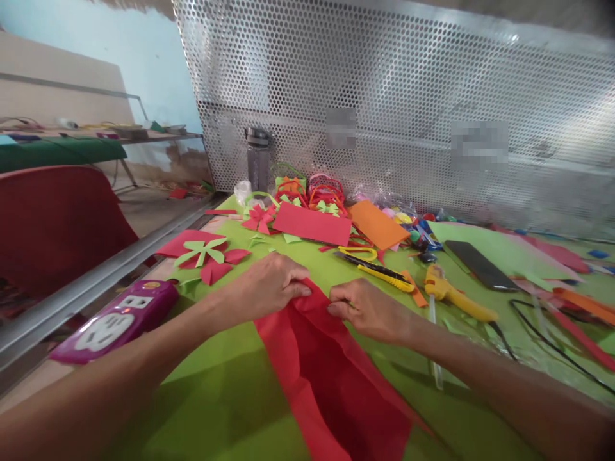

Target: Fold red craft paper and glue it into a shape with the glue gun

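In the head view, the left hand [276, 285] and right hand [365, 310] each have a tight pinching grip on the far end of a red sheet [286, 349] over the green tabletop [216, 397]. Folding looks partly done, the gaping near part unfinished. Perforated metal [394, 77] stands behind.

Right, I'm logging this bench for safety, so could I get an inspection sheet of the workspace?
Surface: lime-green covering, strewn with cut shapes.
Work in hand: red sheet, folded.
Clutter: yellow cutter, glue gun and phone at right; purple power strip at left.
Hands: left hand and right hand both pinch the red sheet's far end.
Cables: black cord at the glue gun; more looping further right.
Surroundings: perforated metal panel behind; red chair at left.
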